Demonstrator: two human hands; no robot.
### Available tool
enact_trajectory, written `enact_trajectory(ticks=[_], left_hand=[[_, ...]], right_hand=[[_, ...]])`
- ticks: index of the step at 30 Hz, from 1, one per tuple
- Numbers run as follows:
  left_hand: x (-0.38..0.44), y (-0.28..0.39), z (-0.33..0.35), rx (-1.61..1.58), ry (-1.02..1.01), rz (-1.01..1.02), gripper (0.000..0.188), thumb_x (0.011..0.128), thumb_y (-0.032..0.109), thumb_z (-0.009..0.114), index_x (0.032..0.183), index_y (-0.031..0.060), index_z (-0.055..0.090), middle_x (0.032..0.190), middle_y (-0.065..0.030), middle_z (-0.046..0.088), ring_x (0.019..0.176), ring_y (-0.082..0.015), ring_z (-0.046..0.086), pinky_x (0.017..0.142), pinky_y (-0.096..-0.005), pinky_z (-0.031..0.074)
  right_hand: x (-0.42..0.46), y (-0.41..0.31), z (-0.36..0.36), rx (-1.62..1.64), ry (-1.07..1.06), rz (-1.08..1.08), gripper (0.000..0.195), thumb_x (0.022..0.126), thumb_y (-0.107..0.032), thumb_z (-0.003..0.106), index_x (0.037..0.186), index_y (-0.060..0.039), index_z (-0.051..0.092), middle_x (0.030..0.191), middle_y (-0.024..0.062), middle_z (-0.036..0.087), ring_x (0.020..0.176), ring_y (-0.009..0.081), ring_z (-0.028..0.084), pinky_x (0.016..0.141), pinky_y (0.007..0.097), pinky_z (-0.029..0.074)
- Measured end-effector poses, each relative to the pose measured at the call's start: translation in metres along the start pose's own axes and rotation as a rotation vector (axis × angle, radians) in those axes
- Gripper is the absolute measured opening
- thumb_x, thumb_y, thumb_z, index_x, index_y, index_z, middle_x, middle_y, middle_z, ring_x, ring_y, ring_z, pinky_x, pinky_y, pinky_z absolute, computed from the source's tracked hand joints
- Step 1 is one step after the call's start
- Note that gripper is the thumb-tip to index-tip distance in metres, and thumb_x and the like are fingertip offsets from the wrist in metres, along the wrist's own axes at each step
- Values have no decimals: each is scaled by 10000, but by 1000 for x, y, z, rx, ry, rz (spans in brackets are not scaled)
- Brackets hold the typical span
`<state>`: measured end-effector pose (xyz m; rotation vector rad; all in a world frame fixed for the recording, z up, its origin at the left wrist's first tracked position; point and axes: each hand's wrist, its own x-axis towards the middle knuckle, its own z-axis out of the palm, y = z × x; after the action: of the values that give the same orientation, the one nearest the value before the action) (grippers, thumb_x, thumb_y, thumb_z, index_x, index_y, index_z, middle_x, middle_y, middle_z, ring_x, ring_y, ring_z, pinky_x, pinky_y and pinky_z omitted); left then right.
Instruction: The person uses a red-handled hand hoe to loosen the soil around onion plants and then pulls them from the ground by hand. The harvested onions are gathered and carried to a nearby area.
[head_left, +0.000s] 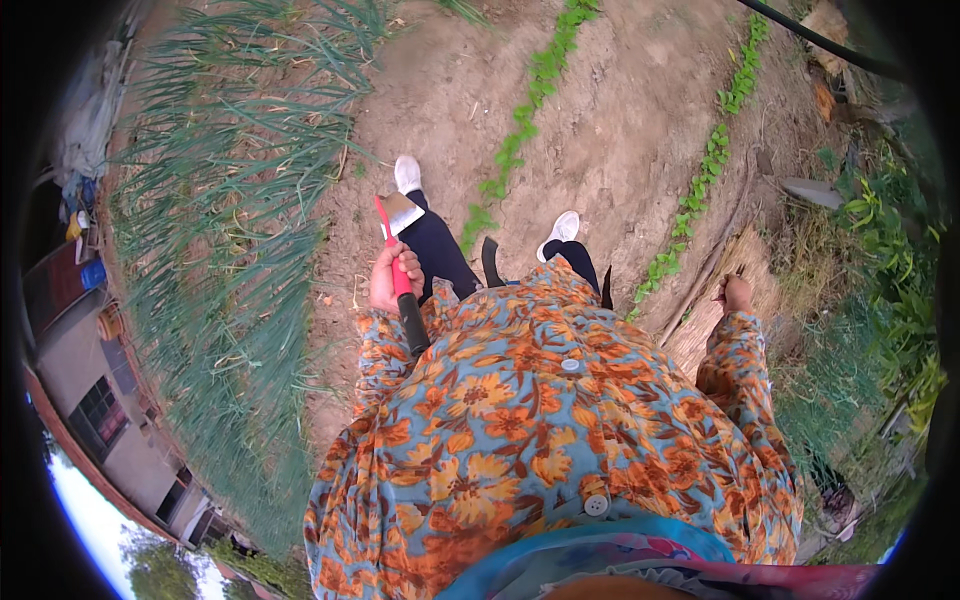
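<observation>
In my left hand (390, 279) is a small hand hoe (396, 264) with a red shaft and a black grip. Its flat metal blade, pale along the edge, hangs by my left shin, just behind a white shoe (407, 175). My right hand (735, 292) is out to the side with its fingers curled; I see no tool in it, though the palm is hidden. Between my feet, a row of leafy green seedlings (512, 146) runs away across bare soil (615, 165). My other white shoe (566, 225) stands right of that row.
A dense bed of onion-like plants (225, 225) spreads along my left. Another seedling row (697, 184) lies to the right, beside a long thin branch (709, 262). A black hose or cable (817, 41) crosses the upper right. Beyond the bed stands a house (112, 405).
</observation>
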<state>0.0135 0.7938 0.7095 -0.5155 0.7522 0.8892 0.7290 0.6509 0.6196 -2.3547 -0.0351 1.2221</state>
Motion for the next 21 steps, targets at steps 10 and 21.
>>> enact_trajectory(ticks=[10,21], left_hand=[[125,55,80,-26,36,-52,374,919,460,557,915,87,526,635,41,480,510,-75,481,472,-243,431],[231,250,209,324,178,-269,394,934,482,512,920,89,524,622,34,479,494,-82,486,458,-250,429]], right_hand=[[-22,-111,208,-193,-188,-182,199,899,-217,510,846,-35,572,668,57,572,505,171,495,460,327,412],[-181,-405,356,455,-155,-96,227,951,-254,526,775,-114,498,581,-14,465,460,105,397,424,231,332]])
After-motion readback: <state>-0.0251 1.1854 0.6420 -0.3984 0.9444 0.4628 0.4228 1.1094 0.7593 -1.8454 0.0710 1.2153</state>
